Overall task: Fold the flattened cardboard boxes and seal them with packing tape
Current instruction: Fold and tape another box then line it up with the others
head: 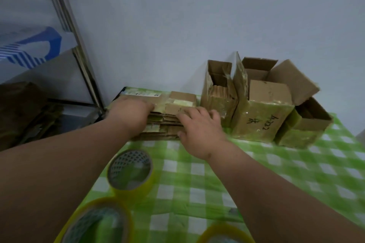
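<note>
now both hands, left hand [130,111] and right hand [199,124], rest loosely open on the stack of flat boxes [169,118], gripping nothing; its long side runs left-right.

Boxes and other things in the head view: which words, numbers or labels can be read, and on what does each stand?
Middle upright box: black handwriting, perhaps digits and one character; too blurred to read surely.
Top of the flat cardboard stack: a printed label; too small and blurred to read.
White bag at left: blue striped logo, no readable letters.
Tape rolls: no text visible.
</note>
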`<state>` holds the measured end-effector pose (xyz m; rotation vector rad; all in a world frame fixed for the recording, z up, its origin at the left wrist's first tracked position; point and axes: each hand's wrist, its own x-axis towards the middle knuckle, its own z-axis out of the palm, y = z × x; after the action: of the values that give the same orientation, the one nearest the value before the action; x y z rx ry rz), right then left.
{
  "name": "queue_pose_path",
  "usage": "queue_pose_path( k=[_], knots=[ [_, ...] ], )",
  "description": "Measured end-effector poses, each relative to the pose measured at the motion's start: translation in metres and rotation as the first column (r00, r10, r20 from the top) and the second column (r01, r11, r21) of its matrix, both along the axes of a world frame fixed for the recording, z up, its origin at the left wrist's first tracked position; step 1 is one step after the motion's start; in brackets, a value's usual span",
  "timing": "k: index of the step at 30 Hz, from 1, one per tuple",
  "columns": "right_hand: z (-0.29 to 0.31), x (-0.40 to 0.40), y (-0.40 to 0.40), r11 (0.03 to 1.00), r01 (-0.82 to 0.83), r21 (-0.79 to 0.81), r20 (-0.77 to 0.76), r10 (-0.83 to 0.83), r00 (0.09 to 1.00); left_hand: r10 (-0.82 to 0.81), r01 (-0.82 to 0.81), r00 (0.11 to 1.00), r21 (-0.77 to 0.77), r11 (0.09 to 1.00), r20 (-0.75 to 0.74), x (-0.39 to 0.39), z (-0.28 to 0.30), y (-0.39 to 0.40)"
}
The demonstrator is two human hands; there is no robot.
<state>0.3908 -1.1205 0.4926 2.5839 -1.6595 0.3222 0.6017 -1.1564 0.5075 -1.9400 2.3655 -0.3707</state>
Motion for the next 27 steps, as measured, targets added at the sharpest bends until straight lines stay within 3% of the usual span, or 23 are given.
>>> queue_pose_path(
  k=[6,13,19,23,27],
  knots=[
    [0.003,-0.005,0.004,0.998,0.057,-0.037,0.147,-0.051,0.988,0.102,-0.163,0.935,-0.154,0.975,-0.339,-0.001,0.012,0.002],
    [0.028,-0.005,0.03,0.983,0.18,-0.024,0.422,-0.153,0.894,-0.071,-0.26,0.752,-0.395,0.881,-0.655,-0.001,0.076,0.039],
    [0.064,-0.003,0.075,0.979,0.203,-0.012,0.624,-0.151,0.767,-0.183,-0.199,0.746,-0.476,0.857,-0.641,-0.01,0.131,0.09],
    [0.093,0.008,0.11,0.98,0.201,-0.004,0.647,-0.151,0.747,-0.195,-0.131,0.814,-0.5,0.856,-0.547,-0.026,0.161,0.128],
    [0.114,0.012,0.13,0.961,0.263,0.084,0.642,-0.254,0.723,-0.221,-0.109,0.806,-0.505,0.856,-0.549,-0.045,0.184,0.164]
  ],
)
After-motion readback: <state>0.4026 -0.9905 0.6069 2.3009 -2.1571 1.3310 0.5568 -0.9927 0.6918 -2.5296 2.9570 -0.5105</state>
